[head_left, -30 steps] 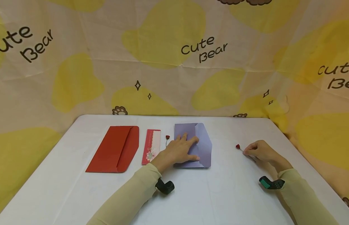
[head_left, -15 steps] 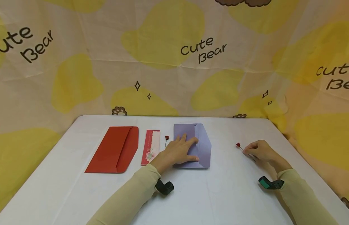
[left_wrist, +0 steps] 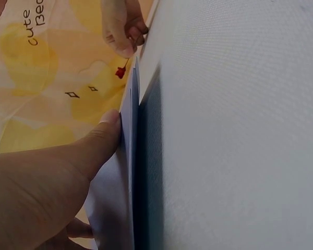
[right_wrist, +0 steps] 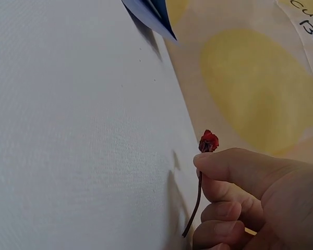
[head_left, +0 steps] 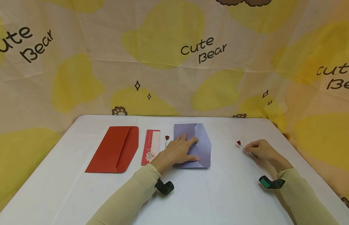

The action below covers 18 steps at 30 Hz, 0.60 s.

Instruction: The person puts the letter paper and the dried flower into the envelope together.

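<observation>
Though thin-stemmed, a crinkled rose (right_wrist: 209, 141)

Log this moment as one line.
left hand: on purple envelope | right hand: pinches rose | second rose, card, red envelope: on table

I see a lilac envelope (head_left: 203, 147) on a white tabletop (head_left: 216, 197), with a red flower (head_left: 167, 137), a pinkish-red card (head_left: 150, 147) patterned with pale blossoms and a plain red envelope (head_left: 111, 150) to its left, a dark-stemmed red rose (head_left: 238, 142) to its right, and beige cloth (head_left: 107, 31), yellow-blotched and black-lettered, behind it.
</observation>
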Motion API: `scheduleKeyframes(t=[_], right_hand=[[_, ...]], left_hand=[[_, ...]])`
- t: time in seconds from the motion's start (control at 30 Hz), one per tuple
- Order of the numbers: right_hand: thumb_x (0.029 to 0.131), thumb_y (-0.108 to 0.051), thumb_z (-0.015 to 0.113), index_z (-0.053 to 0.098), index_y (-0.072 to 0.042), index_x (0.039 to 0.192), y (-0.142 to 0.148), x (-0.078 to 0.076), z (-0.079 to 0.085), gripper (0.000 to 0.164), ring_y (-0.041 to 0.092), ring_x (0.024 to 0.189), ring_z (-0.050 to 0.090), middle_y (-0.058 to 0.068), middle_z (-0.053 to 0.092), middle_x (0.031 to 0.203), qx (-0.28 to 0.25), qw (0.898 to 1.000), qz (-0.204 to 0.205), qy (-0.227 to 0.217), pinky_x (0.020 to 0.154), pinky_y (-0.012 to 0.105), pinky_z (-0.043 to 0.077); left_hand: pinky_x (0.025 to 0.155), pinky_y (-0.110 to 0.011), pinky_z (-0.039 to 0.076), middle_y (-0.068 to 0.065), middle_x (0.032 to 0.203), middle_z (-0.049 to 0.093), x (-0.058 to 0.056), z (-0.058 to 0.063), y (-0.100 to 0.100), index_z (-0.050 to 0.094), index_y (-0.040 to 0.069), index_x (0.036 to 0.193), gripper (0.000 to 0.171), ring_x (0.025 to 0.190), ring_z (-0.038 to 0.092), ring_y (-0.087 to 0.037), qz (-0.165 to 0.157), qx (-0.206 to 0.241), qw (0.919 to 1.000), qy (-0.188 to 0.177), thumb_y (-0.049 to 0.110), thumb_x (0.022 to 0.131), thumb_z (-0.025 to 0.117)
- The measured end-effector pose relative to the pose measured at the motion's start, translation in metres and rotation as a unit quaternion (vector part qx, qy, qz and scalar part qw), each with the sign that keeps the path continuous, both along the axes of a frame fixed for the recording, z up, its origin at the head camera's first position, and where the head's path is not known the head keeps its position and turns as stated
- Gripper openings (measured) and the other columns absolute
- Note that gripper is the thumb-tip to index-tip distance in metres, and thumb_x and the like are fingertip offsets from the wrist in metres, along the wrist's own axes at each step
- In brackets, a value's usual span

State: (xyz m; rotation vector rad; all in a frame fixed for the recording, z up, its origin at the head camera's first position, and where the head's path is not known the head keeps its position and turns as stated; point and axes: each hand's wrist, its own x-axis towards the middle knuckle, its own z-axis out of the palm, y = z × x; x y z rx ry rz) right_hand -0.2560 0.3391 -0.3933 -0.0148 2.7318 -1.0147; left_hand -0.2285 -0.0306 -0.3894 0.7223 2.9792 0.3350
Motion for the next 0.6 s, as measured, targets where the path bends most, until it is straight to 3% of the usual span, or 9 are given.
scheduleKeyframes(t=[0.6], right_hand=[[0.098, -0.023, 0.066, 0.07, 0.005, 0.112, -0.006, 0.0012, 0.0041, 0.031, 0.011, 0.068, 0.048, -0.006, 0.053, 0.069, -0.043, 0.999, 0.012, -0.009, 0.06, 0.026, 0.04]], left_hand=[[0.096, -0.055, 0.053, -0.021, 0.155, 0.043, 0.0004, 0.001, 0.0002, 0.043, 0.036, 0.142, 0.066, 0.132, 0.053, -0.041, 0.001, 0.003, 1.0, -0.007, 0.062, 0.087, 0.069]])
